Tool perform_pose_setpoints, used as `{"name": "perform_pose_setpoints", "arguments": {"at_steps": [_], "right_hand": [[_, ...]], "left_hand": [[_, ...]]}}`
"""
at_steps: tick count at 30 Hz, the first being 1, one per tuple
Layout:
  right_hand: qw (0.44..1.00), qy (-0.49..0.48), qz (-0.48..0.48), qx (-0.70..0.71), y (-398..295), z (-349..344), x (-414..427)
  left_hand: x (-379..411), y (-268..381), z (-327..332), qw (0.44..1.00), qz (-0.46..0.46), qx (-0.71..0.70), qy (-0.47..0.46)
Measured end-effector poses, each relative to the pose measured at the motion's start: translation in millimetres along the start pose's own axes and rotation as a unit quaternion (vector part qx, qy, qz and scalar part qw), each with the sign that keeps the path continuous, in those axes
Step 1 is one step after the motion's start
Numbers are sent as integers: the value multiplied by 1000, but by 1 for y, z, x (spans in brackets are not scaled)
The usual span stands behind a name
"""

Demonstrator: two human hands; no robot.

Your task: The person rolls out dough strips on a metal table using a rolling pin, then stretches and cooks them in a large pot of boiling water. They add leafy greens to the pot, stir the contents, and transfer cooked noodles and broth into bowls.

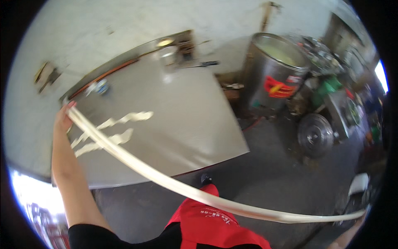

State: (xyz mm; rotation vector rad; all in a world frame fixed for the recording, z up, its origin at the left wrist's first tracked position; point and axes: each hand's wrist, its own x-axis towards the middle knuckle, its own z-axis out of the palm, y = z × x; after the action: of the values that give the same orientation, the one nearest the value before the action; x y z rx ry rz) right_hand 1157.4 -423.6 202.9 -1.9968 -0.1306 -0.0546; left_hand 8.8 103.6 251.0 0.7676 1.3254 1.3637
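Observation:
A long rope of pale dough spans the view in a sagging curve from upper left to lower right. Its left end is in my left hand, raised over the far left of the metal-topped table. The other end reaches my right hand at the lower right rim, small and blurred, fingers closed on the dough. Behind the rope, two wavy strips of dough lie on the table, an upper one and a lower one, partly hidden by it.
Along the table's back are a metal canister, a dark-handled tool and a small blue-and-white item. A large steel pot stands right of the table, with a round metal lid nearby. A red apron covers my front.

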Motion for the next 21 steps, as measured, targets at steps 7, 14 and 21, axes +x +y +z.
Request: {"name": "perform_pose_setpoints", "arguments": {"at_steps": [7, 14, 21], "right_hand": [[990, 69, 64, 109, -5, -88, 69], [951, -78, -300, 1, -240, 116, 198], [878, -224, -420, -48, -431, 410, 193]], "left_hand": [[106, -64, 234, 992, -21, 83, -87], [199, -31, 539, 976, 79, 48, -196], [124, 28, 839, 872, 327, 268, -249]]}}
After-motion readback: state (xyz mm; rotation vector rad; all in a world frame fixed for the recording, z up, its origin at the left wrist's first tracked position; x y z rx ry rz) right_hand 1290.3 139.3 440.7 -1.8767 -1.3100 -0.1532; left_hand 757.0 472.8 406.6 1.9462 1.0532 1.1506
